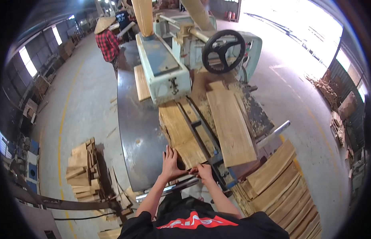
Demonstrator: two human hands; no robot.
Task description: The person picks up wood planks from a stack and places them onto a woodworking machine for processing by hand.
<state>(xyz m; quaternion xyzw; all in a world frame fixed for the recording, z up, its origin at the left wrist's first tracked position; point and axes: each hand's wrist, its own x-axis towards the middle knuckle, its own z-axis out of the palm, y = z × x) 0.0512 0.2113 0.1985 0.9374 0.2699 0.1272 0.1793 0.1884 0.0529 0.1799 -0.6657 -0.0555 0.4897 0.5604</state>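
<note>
A wooden board [184, 137] with a rough left edge lies on the metal machine table [139, 147], its far end at the pale green machine housing [169, 81]. My left hand [170, 163] rests at the board's near left corner, fingers stretched out and thumb toward the near end. At the near right corner, my right hand [202, 172] has its fingers curled against the board's end. A dark metal guide rail [199, 125] runs along the board's right side. Right of the rail lies another, smoother board [232, 127].
A black handwheel [223, 51] stands on the machine. Stacked planks [279, 187] lie at the lower right, and a wood pile [82, 171] sits on the left floor. A person in a checked shirt [107, 44] stands beyond the table. Sawdust [205, 104] surrounds the rail.
</note>
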